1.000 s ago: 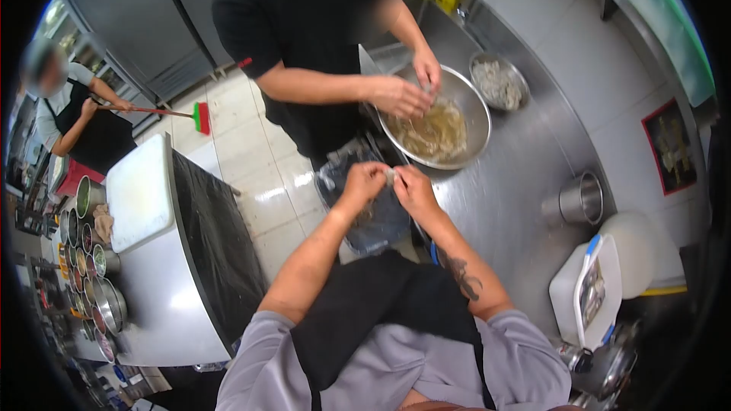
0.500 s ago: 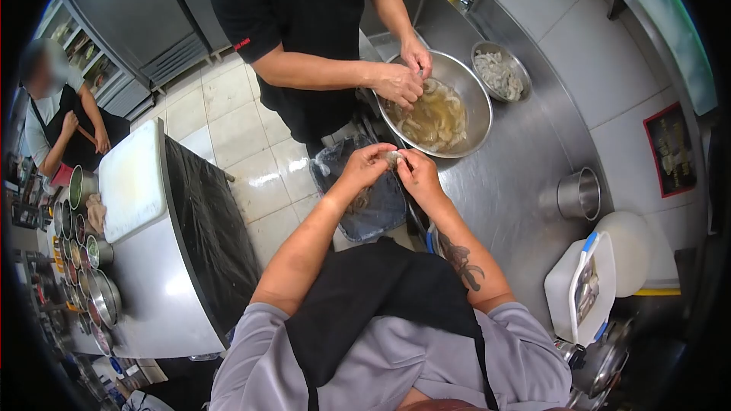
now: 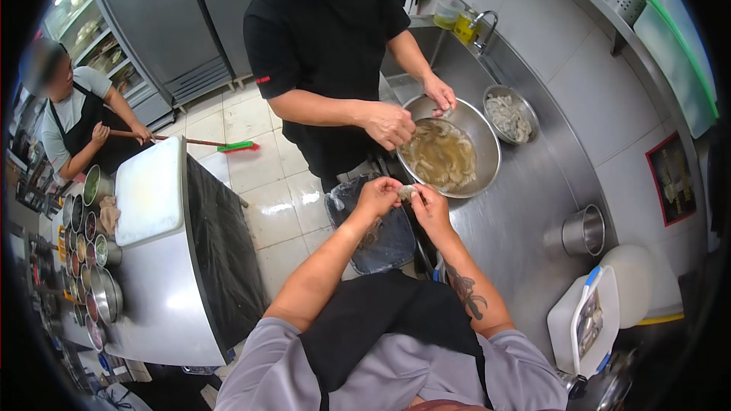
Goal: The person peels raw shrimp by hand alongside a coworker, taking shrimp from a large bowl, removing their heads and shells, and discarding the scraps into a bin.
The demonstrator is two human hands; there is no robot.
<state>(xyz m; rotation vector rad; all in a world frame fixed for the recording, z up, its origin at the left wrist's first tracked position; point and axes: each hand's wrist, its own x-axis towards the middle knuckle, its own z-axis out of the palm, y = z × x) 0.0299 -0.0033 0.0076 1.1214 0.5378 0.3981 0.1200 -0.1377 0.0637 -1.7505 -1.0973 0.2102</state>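
Observation:
Between the fingertips of my left hand and my right hand is a small greyish shrimp. Both hands pinch it above a lined black bin with scraps inside. Just beyond my right hand, a large steel bowl holds shrimp in cloudy yellowish liquid. A co-worker's two hands are over that bowl, one near its left rim, the other with a small piece at the far rim. Beside it, a smaller steel bowl contains pale shrimp.
A co-worker in black stands across from me. Another person holds a broom at the left. A steel cup and a white container are at the right. A white cutting board lies on the left counter.
The view has shifted, so the scene sits lower and further right. The co-worker's hands have moved apart. The broom head has come back into view. My hands still pinch the shrimp.

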